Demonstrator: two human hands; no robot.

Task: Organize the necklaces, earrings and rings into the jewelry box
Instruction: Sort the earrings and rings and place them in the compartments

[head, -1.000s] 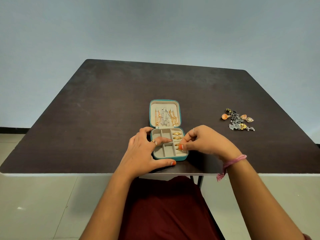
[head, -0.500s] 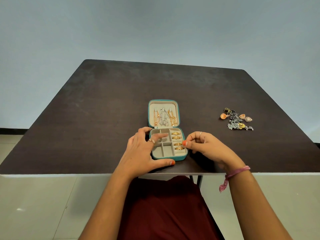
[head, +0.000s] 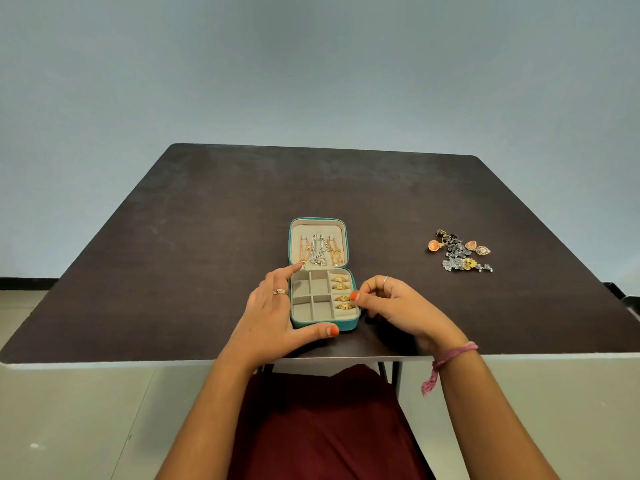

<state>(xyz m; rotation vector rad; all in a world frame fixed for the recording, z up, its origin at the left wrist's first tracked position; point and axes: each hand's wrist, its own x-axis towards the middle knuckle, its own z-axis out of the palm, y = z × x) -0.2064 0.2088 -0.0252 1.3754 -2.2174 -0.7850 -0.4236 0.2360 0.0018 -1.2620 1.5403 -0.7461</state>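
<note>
Jewelry box (head: 323,327) open, left hand (head: 268,315) bracing it fingers straight, right hand (head: 398,308) fingers curled empty.

My square teal jewelry box (head: 323,326) looks like grained faux leather outside, with matt beige velvety lining. The gold rings (head: 341,292) and mixed gold and silver metal earrings (head: 460,250) glint. The dark brown wood-grain table (head: 207,237) is matt.

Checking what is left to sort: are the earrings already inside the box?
No, the earrings lie in a loose heap on the table, well right of the box.
</note>
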